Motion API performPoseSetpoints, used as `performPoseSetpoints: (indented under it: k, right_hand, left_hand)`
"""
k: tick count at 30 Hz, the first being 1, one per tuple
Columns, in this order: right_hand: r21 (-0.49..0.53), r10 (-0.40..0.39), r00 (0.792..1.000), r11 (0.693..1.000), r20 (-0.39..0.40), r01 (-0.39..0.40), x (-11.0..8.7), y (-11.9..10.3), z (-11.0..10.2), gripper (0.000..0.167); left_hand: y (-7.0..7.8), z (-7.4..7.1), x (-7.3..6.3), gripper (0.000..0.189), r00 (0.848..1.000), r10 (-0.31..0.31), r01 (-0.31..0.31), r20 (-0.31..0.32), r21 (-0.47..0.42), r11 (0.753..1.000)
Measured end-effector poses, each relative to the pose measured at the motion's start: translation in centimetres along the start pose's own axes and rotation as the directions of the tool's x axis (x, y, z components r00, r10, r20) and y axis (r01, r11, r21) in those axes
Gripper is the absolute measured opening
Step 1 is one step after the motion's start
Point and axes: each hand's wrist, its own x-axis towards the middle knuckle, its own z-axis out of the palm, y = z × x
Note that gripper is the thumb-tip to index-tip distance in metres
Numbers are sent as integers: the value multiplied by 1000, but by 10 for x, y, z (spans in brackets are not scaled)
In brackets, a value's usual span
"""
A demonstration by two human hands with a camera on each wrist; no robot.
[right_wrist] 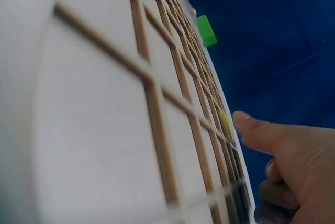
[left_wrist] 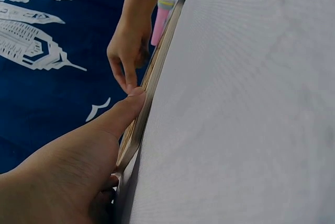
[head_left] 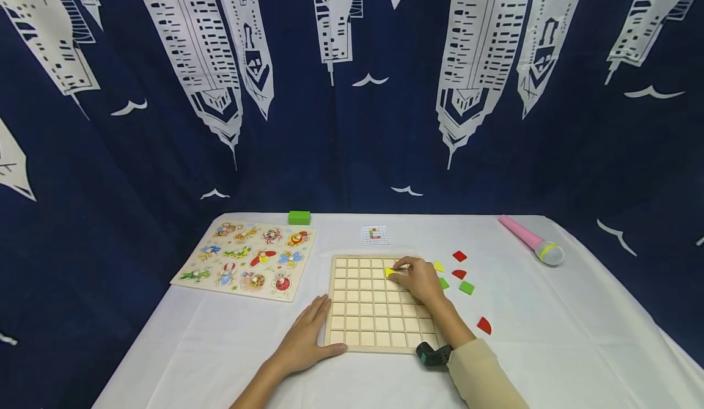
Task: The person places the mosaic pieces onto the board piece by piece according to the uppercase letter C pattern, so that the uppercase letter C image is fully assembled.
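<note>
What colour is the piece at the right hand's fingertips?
Yellow; the piece shows best in the head view.

White tabletop (head_left: 577,329) holds insect-pic bd (head_left: 244,264), green block (head_left: 299,218), small card (head_left: 374,235), wood grid bd (head_left: 366,308), red/green/yellow pcs (head_left: 467,288), pink mic (head_left: 525,238).

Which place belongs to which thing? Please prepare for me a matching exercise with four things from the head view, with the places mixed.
Things:
1. Microphone
2. Green block
3. Left hand
4. Right hand

Places:
A. at the near left corner of the grid board
B. at the far edge of the table, behind the insect puzzle
C. over the grid board, fingertips at a yellow piece
D. on the table's right side

Pairs: 1-D; 2-B; 3-A; 4-C
</note>
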Motion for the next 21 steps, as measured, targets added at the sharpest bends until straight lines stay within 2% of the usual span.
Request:
performPoseSetpoints:
  k: [5,10,14,17,21]
  right_hand:
    - [5,-18,998,1000,-63,18,1,15,-26,26]
    - [-85,-20,995,996,-98,12,6,48,-62,30]
    - [-131,96,992,986,-79,-105,12,78,-81,36]
    - [-158,200,978,965,-59,-207,15,93,-87,41]
    - [-199,248,967,947,-48,-253,18,105,-88,46]
  left_hand:
    - [-1,1,0,103,1000,9,-9,-2,7,1000]
    - [-2,0,-1,102,1000,5,-5,-6,2,1000]
    - [-2,-1,-1,102,1000,5,-5,-1,10,1000]
    - [-1,-2,-1,102,1000,6,-6,2,12,1000]
    - [0,-3,-1,101,1000,10,-10,5,11,1000]
